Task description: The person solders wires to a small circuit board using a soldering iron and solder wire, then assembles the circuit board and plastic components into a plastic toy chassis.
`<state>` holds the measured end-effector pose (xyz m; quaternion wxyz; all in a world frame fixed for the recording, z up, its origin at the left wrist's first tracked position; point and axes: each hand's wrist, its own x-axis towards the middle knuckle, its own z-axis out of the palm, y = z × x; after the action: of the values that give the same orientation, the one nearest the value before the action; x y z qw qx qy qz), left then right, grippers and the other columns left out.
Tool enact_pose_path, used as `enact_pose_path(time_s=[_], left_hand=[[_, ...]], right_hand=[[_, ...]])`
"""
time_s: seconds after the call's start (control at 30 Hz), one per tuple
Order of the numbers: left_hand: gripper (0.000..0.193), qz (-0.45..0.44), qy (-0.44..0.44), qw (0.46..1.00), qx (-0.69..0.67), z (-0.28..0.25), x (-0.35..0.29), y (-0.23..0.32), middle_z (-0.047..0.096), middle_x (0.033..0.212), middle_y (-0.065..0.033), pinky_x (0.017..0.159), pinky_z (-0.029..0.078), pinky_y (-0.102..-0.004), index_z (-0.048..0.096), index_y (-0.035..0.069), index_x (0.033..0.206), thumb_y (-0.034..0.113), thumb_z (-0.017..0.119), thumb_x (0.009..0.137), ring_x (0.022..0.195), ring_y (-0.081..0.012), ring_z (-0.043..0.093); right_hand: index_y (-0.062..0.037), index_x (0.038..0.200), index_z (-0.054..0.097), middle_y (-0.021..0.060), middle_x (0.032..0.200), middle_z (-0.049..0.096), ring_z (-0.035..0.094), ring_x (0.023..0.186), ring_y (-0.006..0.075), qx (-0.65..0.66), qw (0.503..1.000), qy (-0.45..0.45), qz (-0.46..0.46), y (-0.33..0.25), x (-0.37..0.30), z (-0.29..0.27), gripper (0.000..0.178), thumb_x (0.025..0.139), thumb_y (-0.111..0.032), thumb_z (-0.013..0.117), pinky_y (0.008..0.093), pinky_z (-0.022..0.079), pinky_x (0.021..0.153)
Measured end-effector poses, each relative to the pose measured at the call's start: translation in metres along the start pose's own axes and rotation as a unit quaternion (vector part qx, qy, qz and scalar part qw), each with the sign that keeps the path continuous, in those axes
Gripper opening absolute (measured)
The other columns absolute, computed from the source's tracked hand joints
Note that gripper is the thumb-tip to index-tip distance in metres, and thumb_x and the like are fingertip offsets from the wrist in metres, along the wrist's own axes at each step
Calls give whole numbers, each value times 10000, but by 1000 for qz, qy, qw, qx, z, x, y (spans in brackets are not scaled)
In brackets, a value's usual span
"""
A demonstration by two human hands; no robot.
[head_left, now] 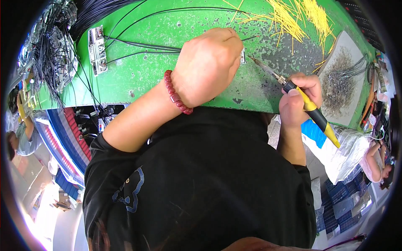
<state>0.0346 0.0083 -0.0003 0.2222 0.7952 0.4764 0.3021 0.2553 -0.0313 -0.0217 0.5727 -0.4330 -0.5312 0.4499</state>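
My right hand [295,98] is wrapped round the black and yellow grip of a soldering iron [310,106]. The iron's thin metal tip points up and left, close to a small silver metal part [243,56] at the edge of my left hand. My left hand [209,65] is closed over the table, its back turned up and its fingertips hidden. Black wires [155,45] run beneath it from the left, and one wire end comes out past its far right side. How the silver part is held cannot be seen.
A silver metal strip of parts [97,51] with black wires lies on the green table [138,85]. Bundled black-wired parts [54,54] crowd the far left. Thin yellow wires [289,21] are scattered at the back right, beside a grey board [349,100] bearing dark debris.
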Motion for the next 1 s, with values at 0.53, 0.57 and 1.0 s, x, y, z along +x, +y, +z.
enact_pose_path(time_s=[0.53, 0.57, 1.0], left_hand=[[72, -10, -123, 990, 67, -11, 15, 5, 587, 843, -138, 679, 497, -445, 586, -2, 792, 66, 584, 817, 800, -364, 590], [84, -11, -137, 988, 77, -11, 16, 5, 584, 847, -143, 683, 495, -455, 582, -3, 790, 73, 574, 823, 807, -369, 588], [100, -12, -154, 984, 92, -13, 20, 7, 595, 867, -146, 695, 506, -453, 586, -7, 792, 82, 568, 833, 819, -369, 598]], right_hand=[[-9, 902, 535, 12, 767, 517, 409, 646, 59, -13, 1000, -11, 26, -2, 0, 1, 264, 798, -161, 724, 211, 314, 587], [-9, 902, 535, 12, 767, 517, 409, 646, 59, -13, 1000, -11, 26, -2, 0, 1, 264, 798, -161, 724, 211, 314, 587], [-10, 916, 527, 23, 764, 518, 420, 659, 66, -4, 1000, -2, 0, -1, 0, 1, 205, 804, -112, 666, 212, 337, 605]])
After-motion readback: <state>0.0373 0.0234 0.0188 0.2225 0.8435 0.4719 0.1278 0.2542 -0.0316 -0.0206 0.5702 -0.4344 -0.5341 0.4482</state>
